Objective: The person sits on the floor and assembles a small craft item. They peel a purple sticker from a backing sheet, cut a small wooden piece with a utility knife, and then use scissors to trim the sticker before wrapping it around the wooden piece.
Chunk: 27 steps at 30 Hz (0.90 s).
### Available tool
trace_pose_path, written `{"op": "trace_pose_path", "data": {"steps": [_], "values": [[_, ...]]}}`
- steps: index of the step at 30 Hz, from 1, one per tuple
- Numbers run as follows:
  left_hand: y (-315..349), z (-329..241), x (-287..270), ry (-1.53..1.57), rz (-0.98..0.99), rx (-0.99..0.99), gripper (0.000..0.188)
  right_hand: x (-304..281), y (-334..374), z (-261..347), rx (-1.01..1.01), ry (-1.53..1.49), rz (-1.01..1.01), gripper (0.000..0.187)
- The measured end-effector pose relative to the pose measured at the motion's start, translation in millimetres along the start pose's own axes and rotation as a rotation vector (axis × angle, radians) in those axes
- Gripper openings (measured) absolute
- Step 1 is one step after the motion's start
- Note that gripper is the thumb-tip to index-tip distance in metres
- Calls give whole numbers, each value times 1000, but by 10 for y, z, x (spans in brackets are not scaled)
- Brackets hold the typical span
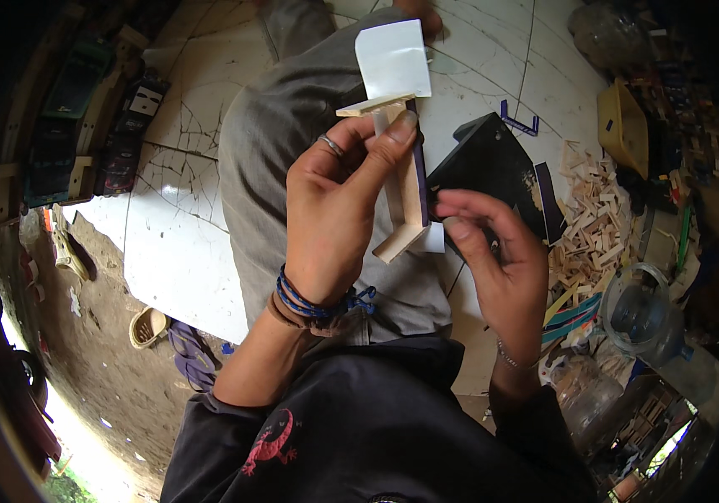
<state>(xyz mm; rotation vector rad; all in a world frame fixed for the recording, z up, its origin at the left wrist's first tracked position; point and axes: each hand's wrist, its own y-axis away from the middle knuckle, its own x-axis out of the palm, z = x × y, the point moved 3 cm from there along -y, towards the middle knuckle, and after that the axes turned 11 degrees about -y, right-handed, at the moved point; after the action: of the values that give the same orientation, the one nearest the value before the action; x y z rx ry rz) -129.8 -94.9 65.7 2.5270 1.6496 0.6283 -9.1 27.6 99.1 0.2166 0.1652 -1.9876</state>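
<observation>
My left hand [334,201], with a ring and cord bracelets, is closed on a small wooden frame [412,176] above my lap. The frame has a purple outer side and short wooden pieces angled at both ends. A glossy white flap [395,59] stands up at its far end, and a smaller white flap [433,239] shows at the near end. Right beside the frame's near end is my right hand [498,260], fingers curved, with thumb and index tips slightly apart. No held thing shows in it; whether it touches the purple side I cannot tell.
A black angular object [493,168] lies beyond my right hand, beside a purple strip [550,201] and a purple bracket-shaped piece [520,121]. Many small wood pieces [590,226] are heaped at right, near a yellow container [623,126] and clear plastic container [636,310]. Sandals [192,356] lie lower left.
</observation>
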Motion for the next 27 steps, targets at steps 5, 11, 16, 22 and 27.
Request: {"op": "trace_pose_path", "data": {"steps": [5, 11, 16, 22, 27], "values": [[61, -64, 39, -46, 34, 48, 24, -38, -161, 90, -2, 229, 180, 18], [111, -61, 78, -129, 11, 141, 23, -5, -200, 172, -188, 496, 262, 15], [91, -72, 85, -131, 77, 142, 31, -30, -213, 140, -159, 448, 231, 13], [75, -31, 127, -132, 139, 185, 40, -15, -242, 125, -252, 454, 169, 12], [67, -17, 39, -135, 243, 7, 27, -27, -229, 148, -195, 456, 200, 12]]}}
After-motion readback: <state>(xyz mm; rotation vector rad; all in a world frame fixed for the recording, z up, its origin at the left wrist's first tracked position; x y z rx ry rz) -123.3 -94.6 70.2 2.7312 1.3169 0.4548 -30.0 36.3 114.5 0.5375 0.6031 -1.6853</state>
